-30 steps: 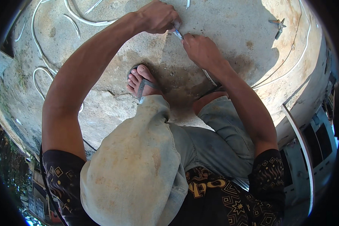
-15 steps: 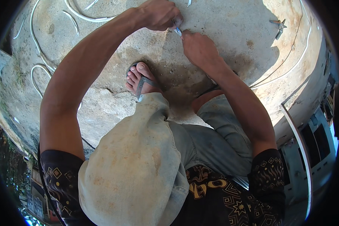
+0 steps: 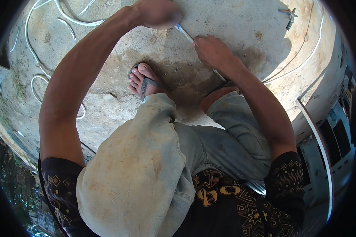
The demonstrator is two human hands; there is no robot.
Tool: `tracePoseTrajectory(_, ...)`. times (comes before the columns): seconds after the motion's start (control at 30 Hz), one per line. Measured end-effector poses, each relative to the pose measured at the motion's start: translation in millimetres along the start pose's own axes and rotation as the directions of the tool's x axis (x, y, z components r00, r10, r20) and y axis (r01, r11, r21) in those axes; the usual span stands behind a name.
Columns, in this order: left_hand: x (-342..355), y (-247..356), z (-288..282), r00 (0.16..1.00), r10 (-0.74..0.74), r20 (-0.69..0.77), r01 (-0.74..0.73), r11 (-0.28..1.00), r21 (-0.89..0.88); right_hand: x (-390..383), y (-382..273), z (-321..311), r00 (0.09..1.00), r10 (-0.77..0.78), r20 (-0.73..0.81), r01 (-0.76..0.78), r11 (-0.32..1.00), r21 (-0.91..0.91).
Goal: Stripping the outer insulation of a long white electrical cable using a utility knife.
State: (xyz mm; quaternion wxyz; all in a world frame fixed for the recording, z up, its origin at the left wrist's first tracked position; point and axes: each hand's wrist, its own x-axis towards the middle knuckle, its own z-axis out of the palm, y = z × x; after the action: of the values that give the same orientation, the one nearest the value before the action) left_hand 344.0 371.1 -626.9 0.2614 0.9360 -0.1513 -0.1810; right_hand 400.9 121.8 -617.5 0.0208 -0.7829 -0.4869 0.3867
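A short stretch of white cable [image 3: 187,35] runs between my hands, with a bluish part [image 3: 177,27] at its upper end. My left hand [image 3: 160,15] is closed at that upper end; its fingers are smeared by motion, and whatever else they hold is hidden. Lower and to the right, my right hand [image 3: 213,50] wraps round the cable with its fingers closed. A pale length [image 3: 219,75] shows below the right wrist; I cannot make out whether it is the same cable.
Loops of white cable [image 3: 31,53] and a short white offcut [image 3: 68,27] lie on the concrete at left. A star-shaped metal piece [image 3: 290,17] rests at the far right, near another white cable [image 3: 304,65]. My sandalled foot [image 3: 143,81] stands below the hands.
My hands have moved apart, the left one up and to the left, and more of the white cable shows between them. The view has shifted slightly.
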Motion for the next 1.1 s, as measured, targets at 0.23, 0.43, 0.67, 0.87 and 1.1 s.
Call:
tracePoseTrajectory(0.23, -4, 1, 2, 0.999, 0.015, -0.035, -0.014, 1.000, 0.013, -10, 6, -6, 0.988, 0.006, 0.156, -0.011, 1.000, 0.029)
tracePoseTrajectory(0.43, -8, 1, 2, 0.998, 0.018, -0.052, -0.019, 0.999, -0.027, -21, 15, 0, 0.995, -0.016, 0.098, 0.006, 0.995, 0.098)
tracePoseTrajectory(0.67, -6, 1, 0, 0.999, -0.026, 0.041, 0.025, 0.999, 0.022, -38, 22, 11, 0.982, 0.060, 0.178, -0.073, 0.995, 0.067)
tracePoseTrajectory(0.87, -6, -1, 2, 0.990, 0.089, -0.111, -0.089, 0.996, 0.011, -53, 35, 21, 0.984, 0.021, 0.175, -0.041, 0.993, 0.110)
tracePoseTrajectory(1.1, -10, -13, 16, 0.991, 0.074, -0.108, -0.071, 0.997, 0.026, -67, 39, 24, 0.971, 0.063, 0.232, -0.103, 0.981, 0.167)
